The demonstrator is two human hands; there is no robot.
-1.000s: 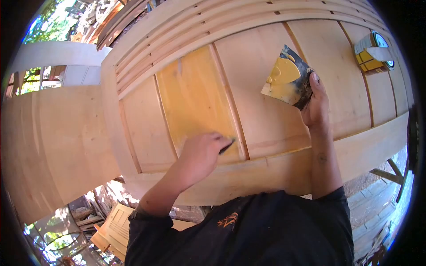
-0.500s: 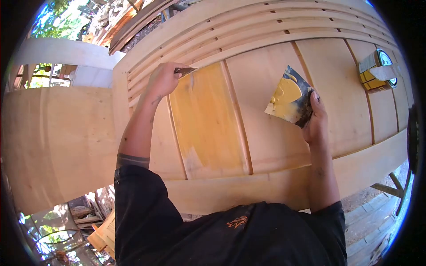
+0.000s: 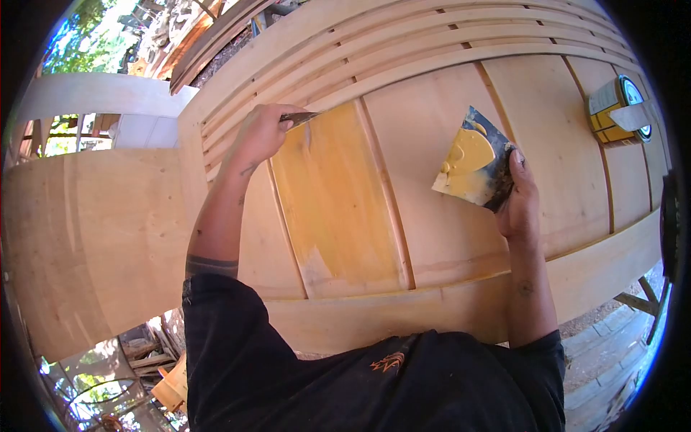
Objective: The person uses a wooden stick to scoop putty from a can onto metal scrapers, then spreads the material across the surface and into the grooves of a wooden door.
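Observation:
My left hand [image 3: 265, 135] is closed around a thin, dark putty knife [image 3: 299, 117]. Its blade lies at the upper edge of a panel coated in yellow filler [image 3: 335, 194], just below the slats. The coat is thinner and patchy near the panel's lower left. On the other side, my right hand [image 3: 520, 193] grips a flat square filler board [image 3: 475, 160] by its lower right corner, thumb on top. A thick yellow mound of filler [image 3: 471, 150] is spread over the board's dark, stained face, which is held tilted above a bare panel.
An opened can [image 3: 612, 111] with a flat scraper [image 3: 630, 117] across its mouth rests on the panels at right. Slatted rails [image 3: 403, 47] run along the far side. Another wooden board [image 3: 93, 237] stands at left, with stacked timber [image 3: 223, 36] behind.
The view has shifted slightly. My left hand and the putty knife remain at the panel's upper edge, and the pale patch at its lower left looks smaller. The filler board is held much as before.

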